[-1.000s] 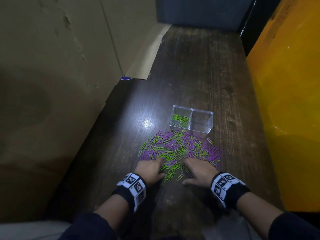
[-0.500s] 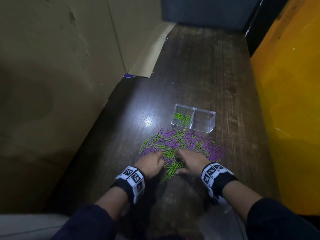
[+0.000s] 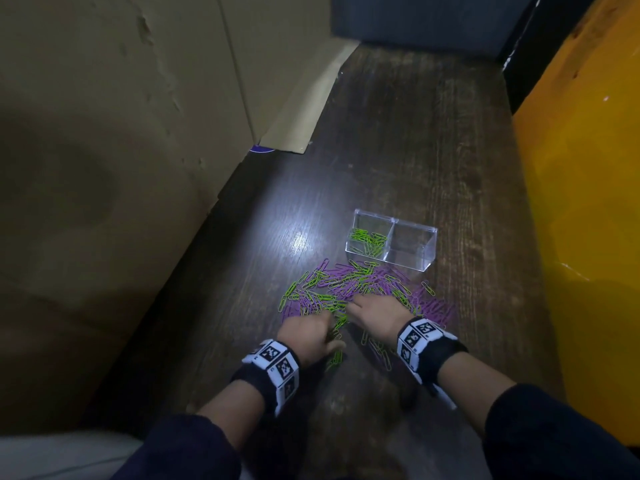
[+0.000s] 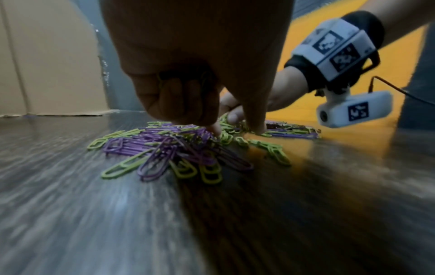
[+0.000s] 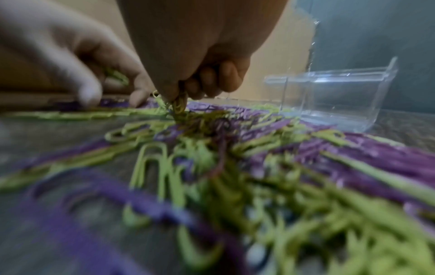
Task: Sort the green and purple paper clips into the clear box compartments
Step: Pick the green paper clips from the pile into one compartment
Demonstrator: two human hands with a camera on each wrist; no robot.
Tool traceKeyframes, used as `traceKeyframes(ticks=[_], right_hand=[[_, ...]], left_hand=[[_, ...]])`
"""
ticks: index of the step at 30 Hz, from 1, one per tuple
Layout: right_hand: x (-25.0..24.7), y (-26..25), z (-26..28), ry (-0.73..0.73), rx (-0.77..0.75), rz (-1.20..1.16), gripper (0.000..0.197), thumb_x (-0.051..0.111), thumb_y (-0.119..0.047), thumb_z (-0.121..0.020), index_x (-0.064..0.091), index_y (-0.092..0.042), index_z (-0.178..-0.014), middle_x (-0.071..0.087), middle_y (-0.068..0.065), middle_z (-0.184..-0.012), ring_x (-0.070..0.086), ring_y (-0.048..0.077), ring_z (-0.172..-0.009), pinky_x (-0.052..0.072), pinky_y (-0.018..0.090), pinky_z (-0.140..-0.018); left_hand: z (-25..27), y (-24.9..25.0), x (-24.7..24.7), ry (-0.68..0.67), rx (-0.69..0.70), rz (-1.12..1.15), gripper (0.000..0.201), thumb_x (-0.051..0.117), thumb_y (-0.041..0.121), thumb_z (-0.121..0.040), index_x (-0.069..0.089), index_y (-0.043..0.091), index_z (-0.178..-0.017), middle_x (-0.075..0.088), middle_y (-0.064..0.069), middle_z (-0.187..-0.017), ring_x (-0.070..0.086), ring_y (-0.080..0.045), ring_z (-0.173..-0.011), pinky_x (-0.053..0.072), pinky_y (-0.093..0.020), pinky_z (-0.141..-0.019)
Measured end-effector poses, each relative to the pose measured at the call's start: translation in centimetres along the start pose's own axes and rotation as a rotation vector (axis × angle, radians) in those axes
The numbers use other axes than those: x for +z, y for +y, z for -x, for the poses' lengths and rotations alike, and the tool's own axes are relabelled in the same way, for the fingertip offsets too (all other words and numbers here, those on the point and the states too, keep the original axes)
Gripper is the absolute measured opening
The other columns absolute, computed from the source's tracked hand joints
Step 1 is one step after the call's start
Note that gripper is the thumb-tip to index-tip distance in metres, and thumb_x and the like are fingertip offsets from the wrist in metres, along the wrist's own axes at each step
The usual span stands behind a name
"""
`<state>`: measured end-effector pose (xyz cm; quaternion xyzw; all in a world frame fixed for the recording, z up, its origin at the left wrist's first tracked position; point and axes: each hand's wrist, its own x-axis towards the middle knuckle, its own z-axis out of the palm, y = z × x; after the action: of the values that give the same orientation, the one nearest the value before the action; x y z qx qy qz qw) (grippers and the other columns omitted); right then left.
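Both hands are down in the mixed pile of green and purple paper clips (image 3: 360, 289) on the dark wooden table (image 3: 415, 133): the left hand (image 3: 306, 336) has its fingers curled round a few green clips, and the right hand (image 3: 375, 315) pinches green clips at its fingertips. The clear box (image 3: 412, 249) sits just past the pile's far edge, with green clips (image 3: 367, 239) in its left compartment only.

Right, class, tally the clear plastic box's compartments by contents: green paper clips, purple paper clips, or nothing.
Compartments of the clear plastic box holding green wire paper clips: 1
Holding purple wire paper clips: 0
Holding nothing, the right compartment: 1
Total: 2
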<state>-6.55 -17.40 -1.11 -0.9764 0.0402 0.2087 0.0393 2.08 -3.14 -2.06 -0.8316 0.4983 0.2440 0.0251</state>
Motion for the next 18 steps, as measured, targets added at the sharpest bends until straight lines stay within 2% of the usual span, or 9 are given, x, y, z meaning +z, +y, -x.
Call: traceKeyframes(ticks=[2, 5, 9, 11, 13, 14, 16, 18], right_hand=[[-0.3, 0.3, 0.2, 0.040, 0.025, -0.042, 0.034, 0.029, -0.029, -0.100, 0.048, -0.007, -0.119, 0.051, 0.012, -0.122, 0.051, 0.027, -0.114, 0.044, 0.040, -0.085], [-0.7, 1.2, 0.9, 0.133, 0.143, -0.176, 0.033, 0.032, -0.029, -0.100, 0.050, -0.005, -0.114, 0.054, 0.013, -0.117, 0.055, 0.029, -0.107, 0.044, 0.038, -0.082], [0.4, 1.8, 2.1, 0.257, 0.295, -0.521, 0.027, 0.043, -0.024, -0.097, 0.055, 0.000, -0.095, 0.062, 0.021, -0.096, 0.059, 0.035, -0.089, 0.039, 0.035, -0.071], [1.4, 1.8, 2.6, 0.294, 0.350, -0.679, 0.024, 0.048, -0.018, -0.095, 0.058, 0.004, -0.094, 0.064, 0.023, -0.091, 0.060, 0.034, -0.086, 0.040, 0.034, -0.071], [2.0, 1.6, 3.0, 0.322, 0.393, -0.819, 0.020, 0.049, -0.011, -0.093, 0.062, 0.004, -0.091, 0.064, 0.016, -0.082, 0.059, 0.026, -0.081, 0.040, 0.031, -0.071], [2.2, 1.4, 3.3, 0.328, 0.414, -0.899, 0.020, 0.049, -0.008, -0.093, 0.061, 0.001, -0.080, 0.058, 0.010, -0.071, 0.054, 0.020, -0.073, 0.037, 0.028, -0.065], [2.3, 1.1, 3.7, 0.341, 0.460, -1.079, 0.033, 0.047, -0.005, -0.094, 0.050, -0.010, -0.061, 0.045, 0.001, -0.057, 0.045, 0.008, -0.050, 0.030, 0.024, -0.052], [2.6, 0.9, 4.1, 0.356, 0.529, -1.363, 0.035, 0.044, -0.006, -0.095, 0.046, -0.013, -0.061, 0.046, 0.002, -0.058, 0.038, 0.000, -0.033, 0.026, 0.017, -0.039]], left_hand=[[-0.2, 0.3, 0.0, 0.015, -0.001, -0.051, 0.044, 0.046, 0.048, -0.090, 0.045, 0.012, -0.116, 0.063, -0.010, -0.116, 0.060, -0.028, -0.109, 0.046, -0.036, -0.087], [-0.7, 0.5, -0.3, 0.023, -0.007, -0.051, 0.033, 0.039, 0.035, -0.096, 0.047, 0.011, -0.115, 0.062, -0.010, -0.118, 0.059, -0.028, -0.111, 0.046, -0.037, -0.086], [-0.8, 0.6, -0.2, 0.030, 0.022, -0.062, 0.028, 0.036, 0.026, -0.095, 0.048, 0.008, -0.113, 0.061, -0.012, -0.118, 0.058, -0.030, -0.111, 0.046, -0.039, -0.086], [-0.7, 0.4, -0.1, 0.045, 0.023, -0.014, 0.027, 0.035, 0.025, -0.095, 0.046, 0.008, -0.112, 0.062, -0.015, -0.114, 0.059, -0.031, -0.107, 0.046, -0.039, -0.084], [-0.5, 0.1, 0.0, 0.067, 0.026, 0.105, 0.025, 0.037, 0.026, -0.095, 0.045, 0.007, -0.109, 0.062, -0.018, -0.107, 0.059, -0.033, -0.100, 0.045, -0.040, -0.081], [-0.4, 0.0, 0.0, 0.075, 0.028, 0.179, 0.023, 0.038, 0.025, -0.095, 0.045, 0.006, -0.106, 0.062, -0.018, -0.102, 0.059, -0.033, -0.096, 0.044, -0.039, -0.078], [-0.2, -0.3, -0.2, 0.104, 0.045, 0.332, 0.015, 0.038, 0.023, -0.095, 0.042, 0.008, -0.096, 0.057, -0.017, -0.087, 0.056, -0.032, -0.083, 0.040, -0.038, -0.072], [-0.3, -0.6, -0.5, 0.127, 0.056, 0.441, 0.010, 0.038, 0.018, -0.094, 0.035, 0.011, -0.088, 0.048, -0.010, -0.077, 0.050, -0.028, -0.074, 0.039, -0.039, -0.069]])
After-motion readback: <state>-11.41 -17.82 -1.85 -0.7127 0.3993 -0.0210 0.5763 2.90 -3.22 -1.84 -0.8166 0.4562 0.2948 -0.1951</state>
